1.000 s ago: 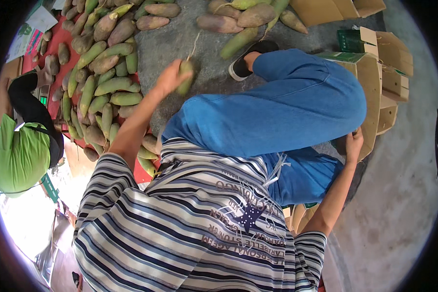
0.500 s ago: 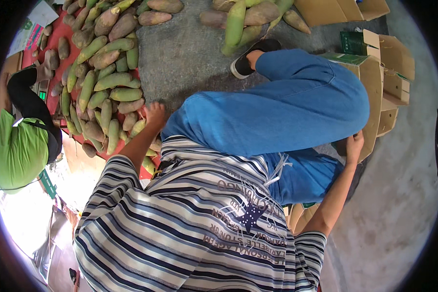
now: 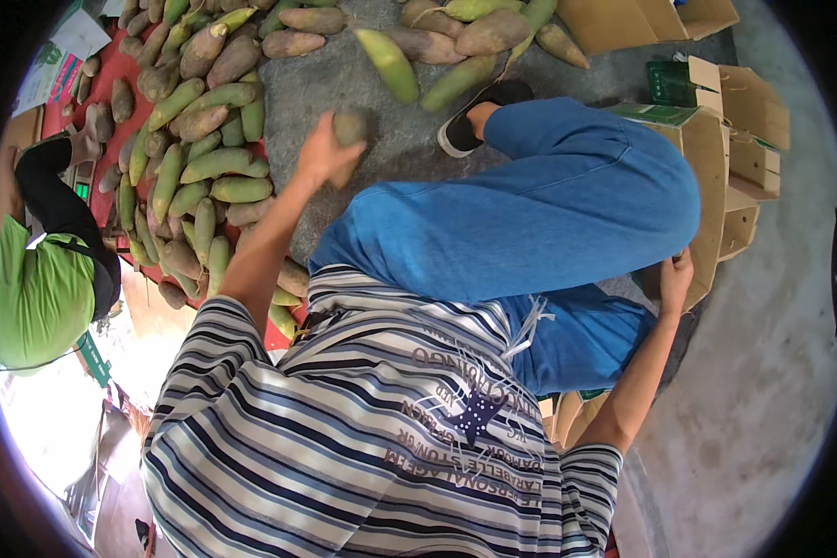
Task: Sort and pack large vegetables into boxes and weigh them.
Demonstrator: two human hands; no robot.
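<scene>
My left hand [image 3: 321, 153] is closed around a radish [image 3: 349, 128], held above the grey mat [image 3: 307, 102] beside my blue-trousered leg. Just left of that hand lies a large heap of green and purplish radishes [image 3: 216, 163]. A bright green radish [image 3: 388, 65] rests at a slant on the mat, close to a smaller group with a brownish radish [image 3: 491, 33] in it. My right hand [image 3: 676, 277] is by my knee, against an open cardboard box [image 3: 707, 195]. Its fingers curl inward, and what they hold, if anything, is hidden.
Under the heap is a red sheet [image 3: 132, 79]. Another open cardboard box [image 3: 614, 23] stands at the far right, with green-and-brown cartons [image 3: 671, 84] nearer. At the left edge a person in a green shirt [image 3: 42, 288] bends over. Pale concrete floor [image 3: 763, 372] lies to the right.
My left hand has lifted from the heap's edge and moved up and right, now with a radish in it. The bright green radish has shifted left and turned. My right hand has barely moved.
</scene>
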